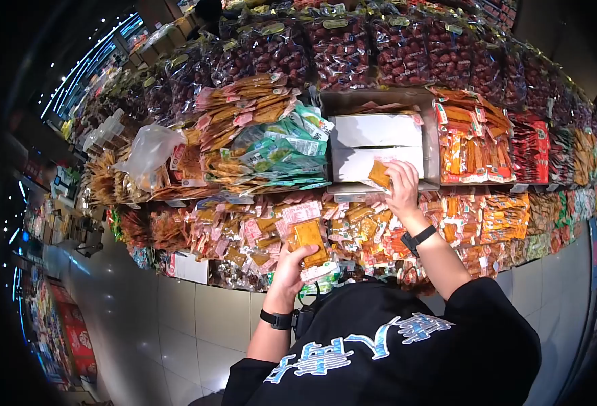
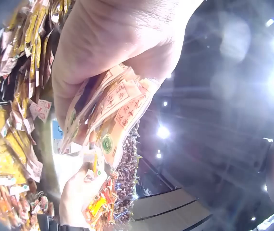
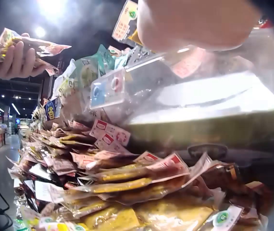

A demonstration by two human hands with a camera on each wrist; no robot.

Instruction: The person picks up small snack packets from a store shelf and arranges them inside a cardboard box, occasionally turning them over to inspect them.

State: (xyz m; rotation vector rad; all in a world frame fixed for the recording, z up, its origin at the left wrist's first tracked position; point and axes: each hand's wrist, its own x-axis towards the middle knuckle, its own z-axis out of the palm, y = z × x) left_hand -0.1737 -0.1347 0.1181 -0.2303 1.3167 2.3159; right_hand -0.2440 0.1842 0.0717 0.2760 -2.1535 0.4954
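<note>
In the head view my left hand (image 1: 286,272) grips a small stack of flat snack packets (image 1: 310,241), thumb across the top one. They are clear with pink labels and hold a flat orange-yellow food. The left wrist view shows several of these packets (image 2: 122,103) fanned out beneath the palm. My right hand (image 1: 404,188) pinches one similar packet (image 1: 379,174) by its edge. It is held over the near side of a display compartment (image 1: 431,145), above white boxes (image 1: 377,132) lying inside. In the right wrist view the hand (image 3: 197,24) hides most of that packet.
Green packets (image 1: 278,149) fill the left neighbouring compartment, orange strip packets (image 1: 473,145) the right one. Bags of dark red fruit (image 1: 339,51) line the back. A lower shelf of packets (image 1: 359,227) runs in front. A white plastic bag (image 1: 151,152) lies at left.
</note>
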